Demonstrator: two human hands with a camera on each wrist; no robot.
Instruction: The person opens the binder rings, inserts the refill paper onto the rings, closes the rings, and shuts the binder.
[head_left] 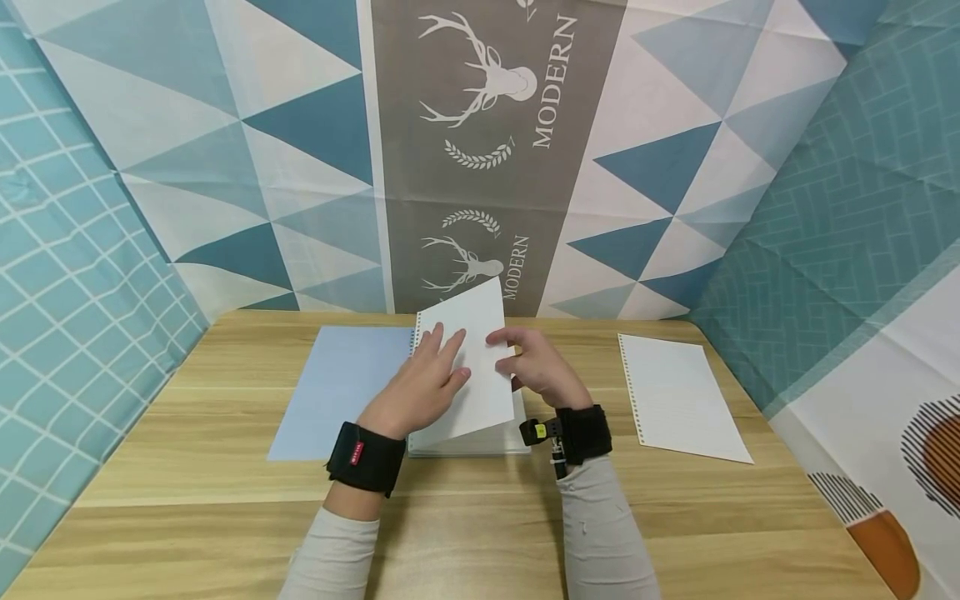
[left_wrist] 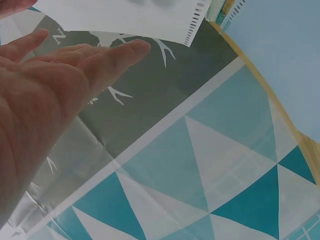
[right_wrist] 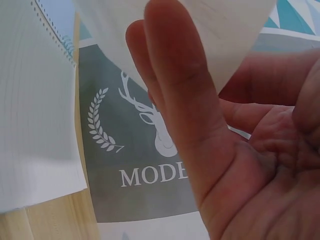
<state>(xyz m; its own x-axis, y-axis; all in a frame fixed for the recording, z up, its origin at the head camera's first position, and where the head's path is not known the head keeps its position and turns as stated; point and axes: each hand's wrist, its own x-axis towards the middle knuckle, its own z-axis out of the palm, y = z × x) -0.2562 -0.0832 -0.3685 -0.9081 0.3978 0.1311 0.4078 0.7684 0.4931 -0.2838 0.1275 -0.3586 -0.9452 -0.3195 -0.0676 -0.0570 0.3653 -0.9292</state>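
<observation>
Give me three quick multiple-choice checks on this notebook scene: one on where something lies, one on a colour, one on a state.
1. Where does the loose punched sheet lie?
A. right of the notebook, on the table
B. under the blue cover
C. in the left hand

2. What colour is the opened cover lying left of the notebook?
A. red
B. pale blue
C. black

3. How is the top page now?
A. lying flat on the stack
B. lifted off the stack, with both hands on it
C. crumpled into a ball

Answers:
1 A: the sheet lies apart on the table, right of the right hand.
2 B: the head view shows it pale blue.
3 B: the page stands raised, the left hand flat against it, the right hand holding its edge.
</observation>
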